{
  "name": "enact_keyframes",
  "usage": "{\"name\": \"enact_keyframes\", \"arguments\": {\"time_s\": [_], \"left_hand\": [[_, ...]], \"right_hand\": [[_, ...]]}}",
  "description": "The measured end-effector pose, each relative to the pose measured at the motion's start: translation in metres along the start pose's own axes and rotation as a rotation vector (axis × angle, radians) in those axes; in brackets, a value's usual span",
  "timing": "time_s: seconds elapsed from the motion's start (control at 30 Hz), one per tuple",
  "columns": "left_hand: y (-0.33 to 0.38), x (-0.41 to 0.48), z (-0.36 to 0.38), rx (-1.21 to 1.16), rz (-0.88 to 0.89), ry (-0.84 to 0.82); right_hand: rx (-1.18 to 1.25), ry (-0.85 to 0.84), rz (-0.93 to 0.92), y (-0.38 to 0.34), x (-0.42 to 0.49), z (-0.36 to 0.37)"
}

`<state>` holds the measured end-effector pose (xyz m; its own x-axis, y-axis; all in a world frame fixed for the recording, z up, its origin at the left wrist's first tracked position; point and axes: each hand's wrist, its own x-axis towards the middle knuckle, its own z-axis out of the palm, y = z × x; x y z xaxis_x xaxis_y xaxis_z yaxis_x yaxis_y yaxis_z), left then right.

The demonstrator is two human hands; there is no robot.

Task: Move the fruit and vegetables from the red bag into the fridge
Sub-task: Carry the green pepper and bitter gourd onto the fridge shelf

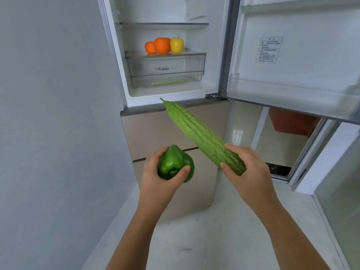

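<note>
My left hand (pixel 155 175) grips a green bell pepper (pixel 173 163) in front of the fridge's lower drawers. My right hand (pixel 247 170) holds a long bumpy bitter gourd (pixel 194 131) by its lower end, its tip pointing up-left toward the open fridge (pixel 136 90). On a glass shelf inside sit two oranges (pixel 160 45) and a yellow apple (pixel 176 45). Below them a clear crisper drawer (pixel 165 68) shows something green at its bottom. A red shape (pixel 292 123), perhaps the bag, shows under the open door at right.
The fridge door (pixel 292 55) swings open to the right, above my right arm. A grey wall (pixel 48 114) stands close on the left. Beige closed drawers (pixel 155 129) lie below the open compartment. A sliding glass door frame (pixel 321 162) is at right; pale floor below.
</note>
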<state>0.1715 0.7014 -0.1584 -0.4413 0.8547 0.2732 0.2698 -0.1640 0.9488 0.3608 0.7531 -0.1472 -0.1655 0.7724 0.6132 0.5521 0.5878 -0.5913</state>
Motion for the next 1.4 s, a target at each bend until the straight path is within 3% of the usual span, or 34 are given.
{"name": "enact_keyframes", "arguments": {"time_s": [0.37, 0.6, 0.9, 1.4], "left_hand": [[0.015, 0.149, 0.056, 0.032, 0.111, 0.052], [0.005, 0.243, 0.057, 0.027, 0.173, 0.076], [0.028, 0.384, 0.036, -0.007, 0.381, 0.079], [0.076, 0.543, 0.045, 0.082, 0.633, 0.147]], "right_hand": [[0.032, 0.011, -0.067, 0.058, 0.167, 0.025], [0.084, 0.033, -0.139, 0.069, 0.257, 0.071], [0.085, 0.131, -0.271, 0.053, 0.389, 0.12], [0.146, 0.122, -0.273, 0.069, 0.557, 0.156]]}}
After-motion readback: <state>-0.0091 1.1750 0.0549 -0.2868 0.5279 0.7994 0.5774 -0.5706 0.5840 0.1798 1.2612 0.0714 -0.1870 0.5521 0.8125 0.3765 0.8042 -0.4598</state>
